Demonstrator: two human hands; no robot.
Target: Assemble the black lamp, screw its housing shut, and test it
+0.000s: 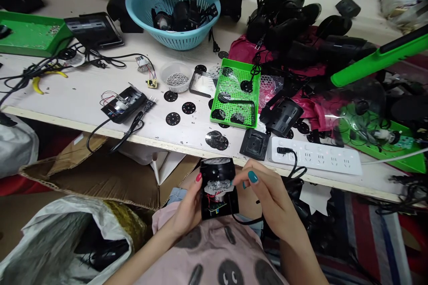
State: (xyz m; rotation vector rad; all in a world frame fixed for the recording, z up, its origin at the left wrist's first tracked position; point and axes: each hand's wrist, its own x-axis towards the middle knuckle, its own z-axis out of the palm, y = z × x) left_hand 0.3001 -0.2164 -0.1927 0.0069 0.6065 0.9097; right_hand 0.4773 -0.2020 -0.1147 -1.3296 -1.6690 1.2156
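My left hand (pixel 189 207) is closed around the side of a black plastic device housing (pixel 203 202), held just below the bench edge. Inside its uncovered face show a clear plastic piece (pixel 219 186), red wires and a green circuit board (pixel 217 209). My right hand (pixel 267 187) is on the housing's right, its index fingertip touching the clear piece. Its thumb and other fingers are curled together; whatever may be between them is hidden. A black cord (pixel 247 221) runs from the housing beneath my right hand. Just beyond lies a square black part (pixel 254 144).
A white power strip (pixel 317 156) with a plug lies along the bench edge. Beyond are a green perforated tray (pixel 214 118), a tub of screws (pixel 177 81), black discs (pixel 173 119), an opened device (pixel 123 104) and a blue basket (pixel 133 4). A green bar (pixel 368 64) juts in from the right.
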